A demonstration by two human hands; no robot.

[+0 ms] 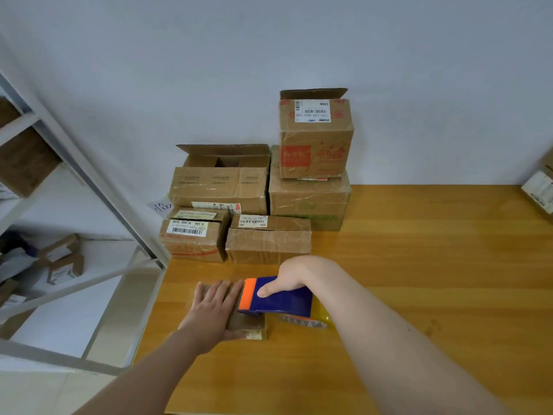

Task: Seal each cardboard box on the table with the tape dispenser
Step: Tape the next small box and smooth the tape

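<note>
A small flat cardboard box (250,324) lies on the wooden table (419,280) near its left front. My left hand (214,307) lies flat on the box's top, fingers straight, pressing it down. My right hand (287,280) grips a blue and orange tape dispenser (281,299) whose orange front end sits on the box's right part; a roll of clear tape (311,320) hangs at its rear. The hands hide most of the box top.
Several cardboard boxes are stacked at the table's back left: an open one (220,181), a large one (309,199) with a smaller box (315,136) on it, two small ones (191,238) (267,241) in front. Metal shelving (74,175) stands left. Another box (540,187) sits far right.
</note>
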